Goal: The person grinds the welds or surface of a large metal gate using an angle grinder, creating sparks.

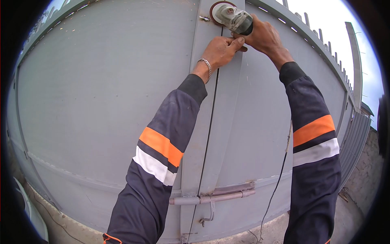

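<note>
An angle grinder [239, 21] with a round disc [218, 13] is held high against the grey metal gate [122, 101], near the seam between its two leaves. My right hand [262, 36] is wrapped around the grinder's body from the right. Just below the tool, my left hand [221, 51] is closed, its thumb reaching towards my right fingers. Whatever lies inside the left fingers is hidden. Beside the disc, a small shiny metal piece [204, 18] shows on the gate. Small bright sparks are scattered across the upper left of the panel.
Lower on the gate, a sliding bolt [219, 198] with a bent handle crosses the seam. A dark cable [278, 179] hangs by my right sleeve down to the ground. Spikes [321, 35] line the top edge. A corrugated sheet [355, 138] stands at the right.
</note>
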Demonstrator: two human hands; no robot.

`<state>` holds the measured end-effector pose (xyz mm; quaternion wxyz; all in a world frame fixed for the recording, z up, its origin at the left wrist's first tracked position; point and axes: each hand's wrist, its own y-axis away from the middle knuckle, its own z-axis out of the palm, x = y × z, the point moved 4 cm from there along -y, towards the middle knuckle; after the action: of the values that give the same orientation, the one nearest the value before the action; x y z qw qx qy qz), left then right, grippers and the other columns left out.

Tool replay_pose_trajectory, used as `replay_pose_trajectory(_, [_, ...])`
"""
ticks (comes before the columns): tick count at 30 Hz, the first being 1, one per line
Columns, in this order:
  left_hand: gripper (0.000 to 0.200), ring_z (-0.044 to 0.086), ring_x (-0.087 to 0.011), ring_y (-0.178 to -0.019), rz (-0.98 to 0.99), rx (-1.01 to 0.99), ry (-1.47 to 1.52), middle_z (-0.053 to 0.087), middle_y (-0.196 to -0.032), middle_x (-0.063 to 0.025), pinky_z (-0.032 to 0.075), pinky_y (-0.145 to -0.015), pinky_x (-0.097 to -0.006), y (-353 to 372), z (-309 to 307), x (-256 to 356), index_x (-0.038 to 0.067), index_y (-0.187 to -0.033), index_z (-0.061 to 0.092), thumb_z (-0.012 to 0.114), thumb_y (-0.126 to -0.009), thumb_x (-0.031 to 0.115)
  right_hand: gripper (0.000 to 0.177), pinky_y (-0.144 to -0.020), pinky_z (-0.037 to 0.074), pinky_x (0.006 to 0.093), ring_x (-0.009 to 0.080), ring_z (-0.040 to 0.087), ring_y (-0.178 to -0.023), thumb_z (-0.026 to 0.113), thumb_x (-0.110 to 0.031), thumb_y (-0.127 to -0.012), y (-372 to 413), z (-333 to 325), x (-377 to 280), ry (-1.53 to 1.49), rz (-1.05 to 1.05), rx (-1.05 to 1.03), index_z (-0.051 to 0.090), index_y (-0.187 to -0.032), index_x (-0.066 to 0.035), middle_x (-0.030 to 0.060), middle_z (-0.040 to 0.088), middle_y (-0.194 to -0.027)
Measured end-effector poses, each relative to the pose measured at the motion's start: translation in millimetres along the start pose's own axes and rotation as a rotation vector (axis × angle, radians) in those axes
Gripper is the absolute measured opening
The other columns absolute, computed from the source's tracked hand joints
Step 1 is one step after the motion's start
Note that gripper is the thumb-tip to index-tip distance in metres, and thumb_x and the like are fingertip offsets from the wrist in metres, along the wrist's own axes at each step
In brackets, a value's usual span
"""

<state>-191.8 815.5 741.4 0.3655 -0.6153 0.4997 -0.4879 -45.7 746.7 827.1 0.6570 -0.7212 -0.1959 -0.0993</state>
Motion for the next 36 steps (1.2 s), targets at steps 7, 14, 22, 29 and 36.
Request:
replay_pose_trajectory(7, [0.057,0.072,-0.0196,-0.087,0.089,0.088,0.003,0.081,-0.094,-0.0127,0.055,-0.083,-0.0348,2,1,3,0.006,-0.105,0.085,0.059,-0.106,0.056,0.064,-0.081,0.061,0.0457,0.0355,0.079,-0.09,0.087,-0.055,-0.081,1,2,1,-0.027,-0.005,0.03,0.07,-0.122,-0.01,0.0169,0.08,-0.098])
replay_pose_trajectory(14, [0.057,0.073,-0.0173,-0.091,0.084,0.077,0.007,0.082,-0.096,-0.0117,0.055,-0.085,-0.0331,3,0,3,0.004,-0.104,0.085,0.06,-0.106,0.055,0.064,-0.08,0.061,0.0455,0.0355,0.079,-0.09,0.088,-0.055,-0.08,1,-2,-2,-0.013,-0.003,0.026,0.07,-0.121,-0.01,0.0166,0.08,-0.096])
replay_pose_trajectory(22, [0.057,0.074,-0.0192,-0.09,0.083,0.076,0.017,0.082,-0.095,-0.0123,0.056,-0.084,-0.034,1,1,2,0.003,-0.105,0.085,0.059,-0.107,0.054,0.063,-0.079,0.06,0.0472,0.0377,0.078,-0.089,0.087,-0.054,-0.08,3,-2,-2,-0.034,-0.002,0.05,0.07,-0.121,-0.009,0.0172,0.08,-0.095])
replay_pose_trajectory(29, [0.057,0.074,-0.0173,-0.091,0.104,0.081,0.055,0.083,-0.098,-0.0107,0.055,-0.083,-0.0327,2,3,3,0.001,-0.104,0.084,0.06,-0.107,0.053,0.062,-0.078,0.06,0.047,0.0377,0.078,-0.089,0.087,-0.053,-0.08,3,-5,-4,-0.01,0.025,0.018,0.07,-0.121,-0.009,0.0168,0.08,-0.095])
replay_pose_trajectory(36, [0.057,0.072,-0.015,-0.094,0.056,0.068,0.045,0.083,-0.101,-0.0086,0.054,-0.086,-0.0311,7,-1,9,0.001,-0.106,0.083,0.06,-0.107,0.053,0.064,-0.077,0.06,0.0474,0.038,0.078,-0.087,0.086,-0.056,-0.08,2,-8,-8,-0.037,0.012,0.029,0.069,-0.119,-0.008,0.0173,0.08,-0.093])
